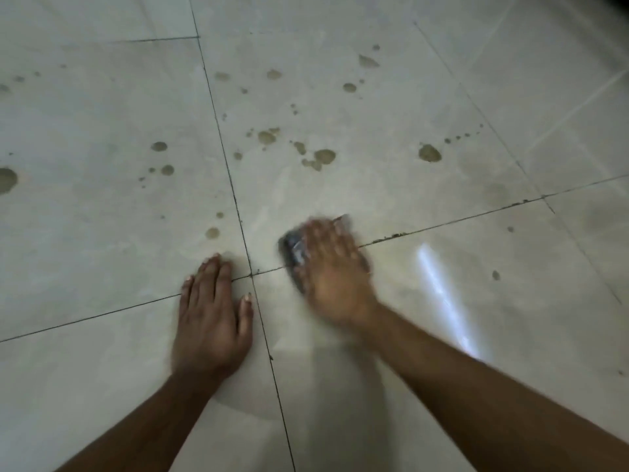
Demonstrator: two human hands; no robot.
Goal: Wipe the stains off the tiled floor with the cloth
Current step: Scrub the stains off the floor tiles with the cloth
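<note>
The pale tiled floor (102,216) fills the view. Several brownish stains dot it, among them a round one (324,156), another (429,153) to the right and one (212,233) near my left hand. My right hand (335,270) is blurred and presses flat on a dark grey cloth (292,252), which shows only at the hand's left side, over a grout line. My left hand (212,318) lies flat on the floor with fingers spread, holding nothing, beside the crossing of grout lines.
Dark grout lines (224,158) divide the large tiles. A bright streak of reflected light (442,294) lies on the tile right of my right arm. More stains run to the far left edge (6,180).
</note>
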